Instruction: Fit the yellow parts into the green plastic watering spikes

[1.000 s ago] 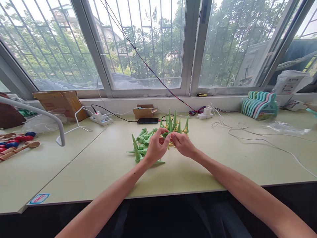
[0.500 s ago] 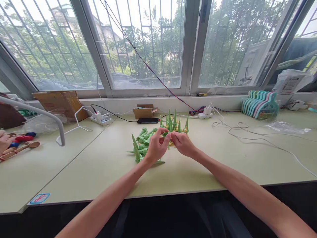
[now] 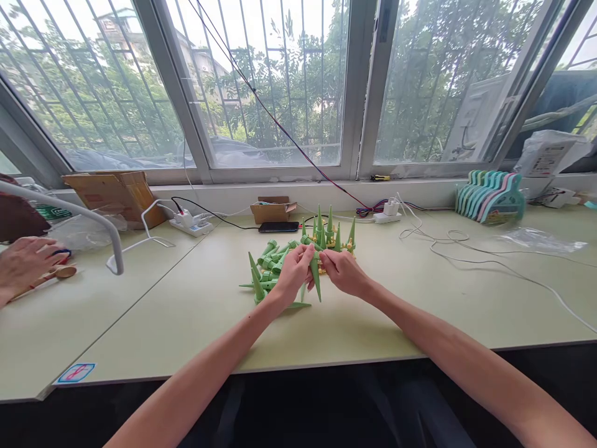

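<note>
A green plant watering spike (image 3: 316, 281) hangs point down between my hands. My left hand (image 3: 295, 271) is closed around its wide top end. Close on the right, my right hand (image 3: 344, 270) is pinched against that same end; whatever its fingertips grip is too small and covered to make out. Left of and behind my left hand lies a loose pile of green spikes (image 3: 268, 274), some standing on their wide ends. Beyond my hands, several spikes with yellow fittings (image 3: 330, 227) stand upright in a group.
A black phone (image 3: 278, 228) lies in front of a small open cardboard box (image 3: 272, 211). White cables (image 3: 452, 239) and a power strip (image 3: 387, 214) are at the back right, near pastel plastic hangers (image 3: 489, 196). At far left another person's hand (image 3: 28, 264) reaches over wooden pieces.
The spike between my hands now shows pointing down toward me, as my left hand has turned around it. At far left, the other person's hand has moved in over the wooden pieces.
</note>
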Demonstrator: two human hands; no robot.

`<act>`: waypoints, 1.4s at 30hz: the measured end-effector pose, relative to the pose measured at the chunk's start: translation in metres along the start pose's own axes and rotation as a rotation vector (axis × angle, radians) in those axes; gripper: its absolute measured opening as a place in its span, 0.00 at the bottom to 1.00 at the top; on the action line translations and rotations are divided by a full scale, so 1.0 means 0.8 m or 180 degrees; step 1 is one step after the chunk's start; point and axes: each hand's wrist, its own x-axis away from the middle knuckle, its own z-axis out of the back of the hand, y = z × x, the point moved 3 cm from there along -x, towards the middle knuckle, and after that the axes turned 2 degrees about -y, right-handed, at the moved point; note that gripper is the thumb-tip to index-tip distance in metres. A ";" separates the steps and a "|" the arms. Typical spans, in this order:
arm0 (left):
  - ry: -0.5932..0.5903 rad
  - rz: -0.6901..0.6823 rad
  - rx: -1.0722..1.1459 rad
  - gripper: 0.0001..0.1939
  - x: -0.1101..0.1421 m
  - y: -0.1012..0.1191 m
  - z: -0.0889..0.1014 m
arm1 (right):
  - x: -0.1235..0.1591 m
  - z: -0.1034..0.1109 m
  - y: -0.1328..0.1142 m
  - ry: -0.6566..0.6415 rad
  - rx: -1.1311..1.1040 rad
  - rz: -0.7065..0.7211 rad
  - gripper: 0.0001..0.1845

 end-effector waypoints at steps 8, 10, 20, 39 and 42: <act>0.0140 -0.0616 -0.0977 0.17 0.003 0.006 0.004 | -0.001 0.001 -0.002 0.0047 -0.0231 -0.0139 0.22; 0.0213 -0.0941 -0.1441 0.15 0.006 0.010 0.004 | -0.002 0.002 -0.001 0.0032 -0.0475 -0.0291 0.24; 0.0200 -0.0949 -0.1313 0.15 0.004 0.006 0.002 | -0.004 0.003 0.002 0.0007 -0.0584 -0.0480 0.25; 0.0333 -0.1041 -0.1641 0.15 0.009 0.010 0.001 | -0.003 0.005 -0.001 0.0114 -0.0297 -0.0327 0.24; 0.0352 -0.1028 -0.1715 0.14 0.009 0.011 0.002 | -0.002 0.004 -0.002 0.0103 -0.0389 -0.0326 0.24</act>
